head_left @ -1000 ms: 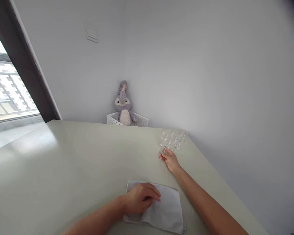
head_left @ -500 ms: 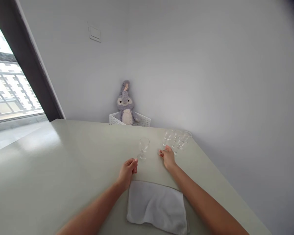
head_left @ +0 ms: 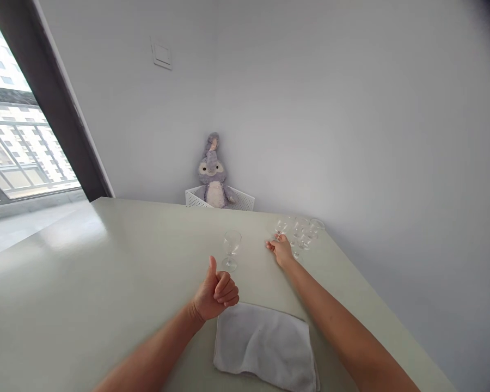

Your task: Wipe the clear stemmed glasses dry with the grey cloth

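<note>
My left hand [head_left: 216, 291] is raised over the table, its fingers curled into a fist with nothing in them and the thumb pointing up. Just beyond it stands a clear stemmed wine glass [head_left: 232, 246], upright and apart from the hand. My right hand [head_left: 282, 250] is at the group of glasses farther right, with its fingers closed about the stem of the leftmost wine glass [head_left: 281, 225]; the fingers hide part of that stem. Several more stemmed glasses [head_left: 304, 239] stand close together beside it. A folded grey cloth [head_left: 265, 345] lies nearest me between my forearms.
The pale table [head_left: 147, 261] runs wide to the left. Its right edge lies along the wall [head_left: 371, 163]. Behind the far edge, a grey plush toy [head_left: 215, 179] sits in a white perforated basket [head_left: 245, 202]. A window [head_left: 20, 136] is at the left.
My left hand has drawn back from the single glass, its thumb lifting and its fingers curling in. My right hand has reached slightly farther forward, to the leftmost glass's stem.
</note>
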The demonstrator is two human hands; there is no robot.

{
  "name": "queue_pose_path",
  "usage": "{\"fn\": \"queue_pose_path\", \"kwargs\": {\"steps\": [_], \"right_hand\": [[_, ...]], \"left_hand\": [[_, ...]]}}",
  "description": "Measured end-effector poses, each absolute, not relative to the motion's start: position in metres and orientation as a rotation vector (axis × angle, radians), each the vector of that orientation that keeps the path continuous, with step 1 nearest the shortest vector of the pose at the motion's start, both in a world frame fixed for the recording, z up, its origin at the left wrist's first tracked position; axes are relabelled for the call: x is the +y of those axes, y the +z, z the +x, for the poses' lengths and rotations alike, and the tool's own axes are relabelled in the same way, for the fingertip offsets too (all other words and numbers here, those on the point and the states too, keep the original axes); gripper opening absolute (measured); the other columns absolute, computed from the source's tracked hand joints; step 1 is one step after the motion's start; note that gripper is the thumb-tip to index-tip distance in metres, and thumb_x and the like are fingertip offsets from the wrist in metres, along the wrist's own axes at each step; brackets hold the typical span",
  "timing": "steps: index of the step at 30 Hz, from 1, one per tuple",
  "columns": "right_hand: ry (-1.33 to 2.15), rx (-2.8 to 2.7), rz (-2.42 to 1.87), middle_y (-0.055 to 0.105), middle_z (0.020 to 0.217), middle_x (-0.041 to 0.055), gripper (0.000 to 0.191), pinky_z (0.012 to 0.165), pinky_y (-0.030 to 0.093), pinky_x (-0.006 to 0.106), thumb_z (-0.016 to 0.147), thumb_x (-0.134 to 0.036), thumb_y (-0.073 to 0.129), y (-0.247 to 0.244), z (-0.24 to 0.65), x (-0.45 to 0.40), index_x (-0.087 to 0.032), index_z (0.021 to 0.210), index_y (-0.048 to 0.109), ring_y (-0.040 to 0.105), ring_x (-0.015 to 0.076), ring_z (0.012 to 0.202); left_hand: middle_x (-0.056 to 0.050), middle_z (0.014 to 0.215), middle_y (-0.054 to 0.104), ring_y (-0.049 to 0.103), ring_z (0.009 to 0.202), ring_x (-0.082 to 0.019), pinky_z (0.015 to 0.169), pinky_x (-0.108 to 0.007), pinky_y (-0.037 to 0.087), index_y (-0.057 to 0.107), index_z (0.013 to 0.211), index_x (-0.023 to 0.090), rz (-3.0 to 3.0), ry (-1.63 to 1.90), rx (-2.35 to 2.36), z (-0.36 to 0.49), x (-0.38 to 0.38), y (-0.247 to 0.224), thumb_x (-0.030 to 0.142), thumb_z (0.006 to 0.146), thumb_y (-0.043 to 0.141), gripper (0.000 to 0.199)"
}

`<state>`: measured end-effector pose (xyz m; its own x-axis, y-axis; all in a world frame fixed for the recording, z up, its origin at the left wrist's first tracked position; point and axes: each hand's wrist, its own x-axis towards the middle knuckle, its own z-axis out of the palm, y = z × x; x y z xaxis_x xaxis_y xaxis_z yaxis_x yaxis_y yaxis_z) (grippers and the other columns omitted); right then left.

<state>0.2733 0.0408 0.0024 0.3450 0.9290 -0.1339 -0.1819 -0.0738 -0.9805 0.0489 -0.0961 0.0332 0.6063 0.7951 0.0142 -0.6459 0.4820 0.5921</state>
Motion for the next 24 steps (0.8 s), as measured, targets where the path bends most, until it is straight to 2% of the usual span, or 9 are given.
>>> {"fn": "queue_pose_path", "kwargs": {"steps": [5,8,11,13,15,19,22,24], "right_hand": [[1.156,-0.854,-1.281,0.039,0.124,0.0051,0.036,0.053,0.049,0.019,0.056,-0.011,0.053,-0.003,0.261,0.035,-0.021,0.089,0.046,0.057,0.0065,0.062],[1.230,-0.927,-1.249,0.040,0.124,0.0061,0.035,0.053,0.048,0.020,0.057,-0.013,0.053,-0.002,0.245,0.027,-0.020,0.091,0.049,0.058,0.0073,0.063],[1.314,-1.007,-1.205,0.042,0.123,0.0066,0.037,0.053,0.048,0.022,0.057,-0.015,0.054,0.001,0.225,0.015,-0.019,0.093,0.051,0.059,0.0095,0.067],[1.362,-1.060,-1.166,0.043,0.123,0.0061,0.039,0.055,0.048,0.023,0.057,-0.015,0.054,0.002,0.212,0.008,-0.020,0.096,0.053,0.059,0.0108,0.070],[1.398,-1.111,-1.124,0.047,0.119,0.0047,0.042,0.057,0.048,0.023,0.057,-0.016,0.054,0.003,0.201,0.002,-0.020,0.099,0.054,0.058,0.0115,0.072],[1.462,-1.197,-1.033,0.061,0.097,0.0019,0.041,0.058,0.045,0.022,0.057,-0.015,0.054,0.008,0.184,-0.003,-0.020,0.098,0.057,0.056,0.0133,0.074],[1.593,-1.214,-0.901,0.064,0.087,0.0015,0.038,0.063,0.043,0.024,0.058,-0.017,0.055,0.010,0.178,-0.004,-0.019,0.096,0.060,0.056,0.0146,0.074],[1.684,-1.190,-0.837,0.065,0.082,0.0013,0.035,0.066,0.042,0.026,0.058,-0.016,0.055,0.009,0.177,-0.004,-0.018,0.092,0.063,0.056,0.0146,0.072]], "left_hand": [[0.006,0.036,0.015,0.021,0.034,-0.005,0.039,-0.021,0.023,0.027,0.038,0.017,0.672,0.976,0.427,0.048,-0.090,0.030,0.067,0.075,0.023,0.063],[0.006,0.043,0.026,0.029,0.041,-0.006,0.045,-0.022,0.028,0.035,0.047,0.017,0.808,1.236,0.801,0.046,-0.081,0.023,0.059,0.075,0.040,0.050],[0.003,0.062,0.046,0.043,0.056,-0.009,0.054,-0.022,0.034,0.050,0.069,0.018,1.010,1.418,1.313,0.044,-0.068,0.011,0.043,0.067,0.059,0.027],[-0.002,0.083,0.054,0.050,0.073,-0.013,0.064,-0.026,0.039,0.052,0.088,0.019,1.156,1.398,1.485,0.043,-0.058,0.004,0.036,0.062,0.064,0.033],[-0.006,0.098,0.055,0.052,0.089,-0.018,0.074,-0.031,0.040,0.052,0.098,0.019,1.320,1.316,1.526,0.044,-0.049,0.000,0.032,0.061,0.064,0.042],[-0.007,0.114,0.052,0.049,0.103,-0.022,0.088,-0.036,0.036,0.058,0.094,0.021,1.591,1.169,1.514,0.048,-0.035,-0.001,0.030,0.062,0.062,0.034],[-0.006,0.127,0.043,0.045,0.111,-0.024,0.092,-0.037,0.034,0.062,0.088,0.021,1.656,1.143,1.456,0.049,-0.026,0.001,0.029,0.063,0.062,0.026],[-0.007,0.129,0.042,0.047,0.109,-0.025,0.091,-0.037,0.036,0.063,0.088,0.020,1.649,1.131,1.404,0.048,-0.020,0.001,0.028,0.063,0.061,0.026]]}}
